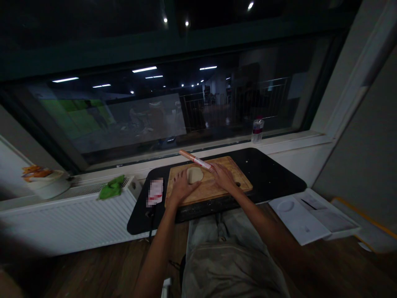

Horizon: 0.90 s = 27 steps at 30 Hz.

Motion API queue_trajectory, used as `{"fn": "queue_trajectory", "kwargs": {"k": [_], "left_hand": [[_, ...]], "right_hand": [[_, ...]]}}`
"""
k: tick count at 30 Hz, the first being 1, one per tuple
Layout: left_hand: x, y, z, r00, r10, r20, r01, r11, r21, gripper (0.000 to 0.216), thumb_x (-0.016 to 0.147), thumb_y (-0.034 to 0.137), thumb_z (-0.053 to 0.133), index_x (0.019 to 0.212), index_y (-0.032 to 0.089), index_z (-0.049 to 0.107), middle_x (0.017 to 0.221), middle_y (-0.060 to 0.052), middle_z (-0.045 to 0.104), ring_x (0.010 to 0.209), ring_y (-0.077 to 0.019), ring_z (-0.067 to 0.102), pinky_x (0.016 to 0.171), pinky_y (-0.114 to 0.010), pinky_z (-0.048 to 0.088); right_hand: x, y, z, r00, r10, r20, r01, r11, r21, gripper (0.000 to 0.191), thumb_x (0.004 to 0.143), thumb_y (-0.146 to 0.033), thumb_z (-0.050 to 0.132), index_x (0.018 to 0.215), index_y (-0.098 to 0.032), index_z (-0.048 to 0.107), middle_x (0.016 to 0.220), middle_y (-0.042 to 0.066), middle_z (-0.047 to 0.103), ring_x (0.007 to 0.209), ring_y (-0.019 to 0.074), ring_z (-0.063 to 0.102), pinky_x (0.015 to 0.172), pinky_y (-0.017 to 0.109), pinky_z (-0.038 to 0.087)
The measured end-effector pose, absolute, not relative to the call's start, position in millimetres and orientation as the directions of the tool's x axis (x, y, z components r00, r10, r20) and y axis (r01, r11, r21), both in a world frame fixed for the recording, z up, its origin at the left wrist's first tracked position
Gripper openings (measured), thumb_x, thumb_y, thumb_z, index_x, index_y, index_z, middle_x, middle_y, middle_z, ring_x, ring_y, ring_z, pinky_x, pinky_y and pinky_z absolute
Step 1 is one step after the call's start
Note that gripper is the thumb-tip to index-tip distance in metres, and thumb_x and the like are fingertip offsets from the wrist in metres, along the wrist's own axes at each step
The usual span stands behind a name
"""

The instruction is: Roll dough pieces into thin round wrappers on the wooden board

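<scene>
A pale, flat round of dough (195,175) lies on a wooden cutting board (214,188). My left hand (181,187) rests on the board at the dough's left side, its thumb and fingers about the dough's edge. To the right, my right hand (221,176) is closed round the near end of a rolling pin (195,159) with a printed wrapper. The pin slants up and left past the dough, its far end reaching beyond the board's back edge. Whether the pin touches the board I cannot tell.
Beneath the board is a black tabletop (266,174), with a blurred white-and-red packet (155,192) at its left. A bottle (257,130) stands on the windowsill. A green cloth (112,187) and white bowl (49,184) sit over the radiator (77,225); a white box (313,215) lies right.
</scene>
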<state>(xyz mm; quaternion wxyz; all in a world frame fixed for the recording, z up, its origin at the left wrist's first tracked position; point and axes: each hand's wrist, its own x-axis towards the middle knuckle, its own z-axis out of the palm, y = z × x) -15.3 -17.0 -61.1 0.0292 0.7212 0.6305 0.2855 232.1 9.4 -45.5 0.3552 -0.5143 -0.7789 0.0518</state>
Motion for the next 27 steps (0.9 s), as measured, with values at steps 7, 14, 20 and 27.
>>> {"fn": "queue_trajectory", "kwargs": {"k": [7, 14, 20, 27], "left_hand": [[-14.8, -17.2, -60.0, -0.01, 0.934, 0.358, 0.907, -0.142, 0.395, 0.099, 0.089, 0.079, 0.069, 0.162, 0.017, 0.044, 0.164, -0.022, 0.055, 0.154, -0.0441, 0.047, 0.127, -0.056, 0.034], [-17.2, -23.3, -52.7, 0.143, 0.932, 0.333, 0.874, -0.277, 0.4, 0.09, 0.088, 0.077, 0.073, 0.158, 0.024, 0.056, 0.158, -0.017, 0.063, 0.15, -0.0399, 0.053, 0.126, -0.055, 0.038], [-15.0, -25.3, -49.7, 0.298, 0.904, 0.307, 0.826, -0.405, 0.391, 0.09, 0.085, 0.077, 0.077, 0.157, 0.026, 0.06, 0.157, -0.013, 0.064, 0.149, -0.0371, 0.053, 0.128, -0.052, 0.038], [-15.9, -22.6, -53.2, 0.282, 0.896, 0.343, 0.802, -0.416, 0.428, 0.091, 0.086, 0.066, 0.082, 0.161, 0.022, 0.055, 0.157, -0.016, 0.062, 0.147, -0.0362, 0.056, 0.127, -0.052, 0.041]], "right_hand": [[232.0, 9.7, -45.0, -0.225, 0.841, 0.492, 0.766, 0.465, -0.445, 0.041, 0.117, -0.037, 0.043, 0.149, -0.025, 0.065, 0.135, 0.011, 0.077, 0.125, 0.0255, 0.069, 0.105, 0.034, 0.051], [231.6, 11.3, -47.2, -0.207, 0.843, 0.496, 0.778, 0.449, -0.439, 0.04, 0.117, -0.036, 0.044, 0.149, -0.025, 0.065, 0.138, 0.011, 0.076, 0.127, 0.0272, 0.068, 0.106, 0.035, 0.051], [231.3, 9.0, -44.2, -0.207, 0.84, 0.502, 0.774, 0.454, -0.441, 0.039, 0.117, -0.038, 0.044, 0.146, -0.026, 0.067, 0.138, 0.009, 0.077, 0.127, 0.0265, 0.069, 0.105, 0.034, 0.051], [231.3, 6.4, -41.9, -0.207, 0.844, 0.494, 0.771, 0.452, -0.448, 0.038, 0.117, -0.038, 0.045, 0.147, -0.026, 0.066, 0.135, 0.009, 0.078, 0.126, 0.0262, 0.069, 0.104, 0.034, 0.051]]}}
